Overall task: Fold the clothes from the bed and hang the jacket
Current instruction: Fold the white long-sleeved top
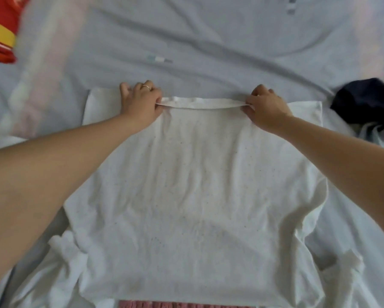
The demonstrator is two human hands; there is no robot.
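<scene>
A white T-shirt (pixel 197 185) lies spread flat on the pale blue bed sheet (pixel 208 52), its collar at the far end. My left hand (pixel 142 101) pinches the left end of the collar band, a ring on one finger. My right hand (pixel 266 107) pinches the right end of the same band. The collar is stretched straight between both hands. The shirt's sleeves lie out to each side, and its hem is bunched near the bed's front edge.
A red and yellow garment (pixel 0 30) lies at the far left. A dark navy garment (pixel 368 103) is heaped at the right beside the shirt. A strip of pink fabric (pixel 175 304) shows at the bottom edge.
</scene>
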